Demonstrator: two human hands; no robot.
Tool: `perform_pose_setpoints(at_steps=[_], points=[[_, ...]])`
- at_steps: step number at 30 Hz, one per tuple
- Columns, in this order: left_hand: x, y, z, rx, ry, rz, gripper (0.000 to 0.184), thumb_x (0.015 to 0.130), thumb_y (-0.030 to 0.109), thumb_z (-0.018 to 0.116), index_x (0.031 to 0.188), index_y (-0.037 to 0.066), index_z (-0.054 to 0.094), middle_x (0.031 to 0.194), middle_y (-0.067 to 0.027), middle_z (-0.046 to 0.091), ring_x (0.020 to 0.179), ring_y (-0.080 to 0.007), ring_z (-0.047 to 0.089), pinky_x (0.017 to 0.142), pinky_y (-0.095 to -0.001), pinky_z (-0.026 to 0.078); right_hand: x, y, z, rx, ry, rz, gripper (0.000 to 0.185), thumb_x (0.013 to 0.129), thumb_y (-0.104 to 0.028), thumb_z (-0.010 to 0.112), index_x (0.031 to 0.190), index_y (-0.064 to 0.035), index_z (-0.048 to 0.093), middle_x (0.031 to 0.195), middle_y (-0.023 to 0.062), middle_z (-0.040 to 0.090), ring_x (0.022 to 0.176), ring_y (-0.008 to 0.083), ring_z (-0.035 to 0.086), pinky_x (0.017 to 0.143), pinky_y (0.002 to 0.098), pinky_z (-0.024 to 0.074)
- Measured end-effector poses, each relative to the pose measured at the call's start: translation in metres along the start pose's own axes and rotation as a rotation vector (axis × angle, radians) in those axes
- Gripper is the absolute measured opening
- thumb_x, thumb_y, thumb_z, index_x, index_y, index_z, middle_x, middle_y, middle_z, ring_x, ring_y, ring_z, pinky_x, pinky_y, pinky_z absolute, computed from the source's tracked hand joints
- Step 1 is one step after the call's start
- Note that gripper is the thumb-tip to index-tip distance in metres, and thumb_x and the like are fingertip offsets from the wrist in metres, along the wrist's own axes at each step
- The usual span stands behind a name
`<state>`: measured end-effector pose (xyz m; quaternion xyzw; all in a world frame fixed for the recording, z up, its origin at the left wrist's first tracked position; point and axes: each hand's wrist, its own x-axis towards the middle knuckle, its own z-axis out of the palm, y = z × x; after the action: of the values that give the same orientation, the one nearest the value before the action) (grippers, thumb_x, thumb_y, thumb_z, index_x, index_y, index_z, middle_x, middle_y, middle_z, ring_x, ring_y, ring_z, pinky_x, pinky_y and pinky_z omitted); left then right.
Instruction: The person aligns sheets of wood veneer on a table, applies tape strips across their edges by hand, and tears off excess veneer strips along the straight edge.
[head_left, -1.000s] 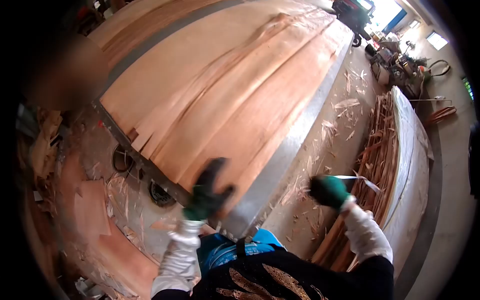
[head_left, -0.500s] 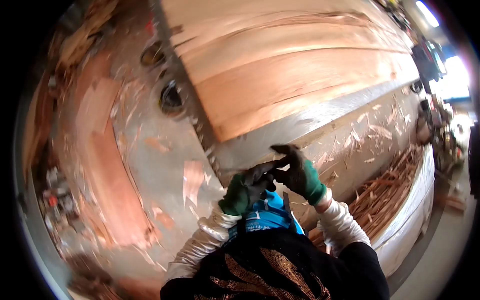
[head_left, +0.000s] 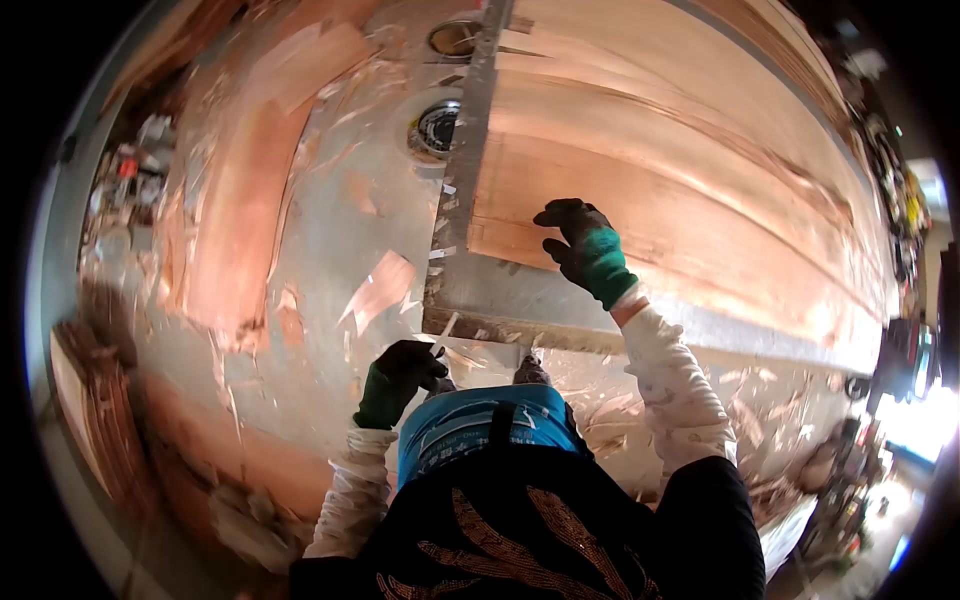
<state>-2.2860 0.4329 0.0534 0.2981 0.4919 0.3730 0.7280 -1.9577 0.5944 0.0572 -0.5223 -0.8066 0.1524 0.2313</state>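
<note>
1. Fingers of left hand [head_left: 395,382], lower centre, curl nearly closed, apparently pinching a pale strip [head_left: 445,333] by one end, length free.
2. Right hand [head_left: 588,248], centre, half-open, apparently empty, over veneer sheets [head_left: 690,150], upper right; table [head_left: 545,297] supports them.

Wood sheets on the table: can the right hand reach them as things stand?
Likely yes: the right hand appears empty, over the near edge of the wood sheets, with nothing visible between.

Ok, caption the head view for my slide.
Gloved right hand over wood sheets on a table; gloved left hand holding a pale strip.
</note>
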Motion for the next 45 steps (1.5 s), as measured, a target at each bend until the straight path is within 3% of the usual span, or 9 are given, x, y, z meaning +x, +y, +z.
perform_pose_setpoints(at_steps=[10,14,17,26,29,30,33,34,45], points=[[0.028,-0.125,0.051,-0.225,0.337,0.079,0.017,0.09,-0.007,0.054,0.106,-0.003,0.06,0.094,-0.0122,0.068,0.082,-0.0228,0.069,0.071,-0.0334,0.057,0.021,0.047,0.046,-0.022,-0.164,-0.132,0.039,0.067,-0.02,0.076,0.105,-0.0142,0.07,0.112,0.0059,0.064,0.102,0.0308,0.058,0.085,0.0414,0.0499],[0.026,-0.11,0.078,-0.011,0.37,0.124,0.02,0.089,-0.008,0.056,0.109,-0.006,0.058,0.096,-0.0196,0.07,0.086,-0.0274,0.07,0.073,-0.0358,0.059,0.028,0.043,0.05,-0.061,-0.206,-0.104,0.04,0.065,-0.023,0.079,0.103,-0.0132,0.07,0.107,0.0065,0.064,0.098,0.0314,0.058,0.082,0.0421,0.0499],[0.028,-0.092,0.088,-0.162,0.386,0.049,0.021,0.089,-0.007,0.057,0.11,-0.007,0.058,0.096,-0.0193,0.07,0.086,-0.0267,0.07,0.074,-0.0356,0.059,0.028,0.042,0.053,-0.048,-0.196,-0.112,0.041,0.062,-0.023,0.081,0.1,-0.0123,0.069,0.105,0.0069,0.064,0.095,0.0317,0.058,0.08,0.0418,0.05],[0.074,-0.102,0.078,-0.244,0.316,0.327,0.024,0.089,-0.008,0.058,0.113,-0.006,0.061,0.098,-0.0092,0.067,0.082,-0.0163,0.062,0.077,-0.0297,0.053,0.029,0.035,0.053,-0.087,-0.125,-0.147,0.04,0.061,-0.024,0.08,0.097,-0.0115,0.069,0.101,0.0076,0.065,0.089,0.0318,0.06,0.075,0.0411,0.0504],[0.084,-0.07,0.08,-0.305,0.252,0.259,0.026,0.089,-0.009,0.057,0.115,-0.005,0.06,0.1,-0.0102,0.066,0.086,-0.0177,0.062,0.078,-0.0302,0.052,0.027,0.038,0.055,-0.074,-0.084,-0.168,0.039,0.062,-0.024,0.079,0.097,-0.0115,0.07,0.101,0.0076,0.065,0.089,0.0318,0.06,0.075,0.0413,0.0503],[0.09,-0.069,0.074,-0.166,0.207,0.231,0.018,0.091,-0.003,0.055,0.108,-0.005,0.06,0.111,-0.0186,0.065,0.095,-0.0264,0.064,0.083,-0.0375,0.053,0.026,0.038,0.055,-0.057,-0.074,-0.171,0.038,0.062,-0.024,0.079,0.097,-0.0115,0.07,0.1,0.0076,0.065,0.089,0.0317,0.06,0.075,0.0414,0.0502],[0.104,-0.056,0.077,-0.46,0.103,0.272,0.019,0.09,-0.003,0.056,0.108,-0.005,0.06,0.112,-0.0191,0.064,0.097,-0.0268,0.063,0.082,-0.0368,0.053,0.024,0.036,0.055,-0.037,-0.031,-0.164,0.037,0.061,-0.022,0.08,0.096,-0.0126,0.069,0.098,0.0069,0.066,0.087,0.032,0.061,0.076,0.0413,0.0514],[0.111,-0.052,0.089,-0.376,0.247,0.269,0.022,0.092,0.0,0.057,0.114,-0.001,0.062,0.092,-0.0099,0.069,0.079,-0.0189,0.066,0.07,-0.0299,0.054,0.024,0.036,0.055,-0.035,-0.016,-0.16,0.038,0.06,-0.02,0.081,0.095,-0.0132,0.069,0.097,0.0066,0.067,0.086,0.0322,0.061,0.076,0.0411,0.0521],[0.177,-0.011,0.104,0.002,0.375,0.145,0.03,0.095,0.009,0.056,0.124,0.0,0.058,0.091,-0.0107,0.067,0.066,-0.0154,0.065,0.053,-0.0285,0.054,0.023,0.038,0.064,-0.064,-0.006,-0.145,0.038,0.059,-0.021,0.081,0.094,-0.0124,0.068,0.097,0.0053,0.066,0.089,0.0307,0.061,0.075,0.0401,0.0521]])
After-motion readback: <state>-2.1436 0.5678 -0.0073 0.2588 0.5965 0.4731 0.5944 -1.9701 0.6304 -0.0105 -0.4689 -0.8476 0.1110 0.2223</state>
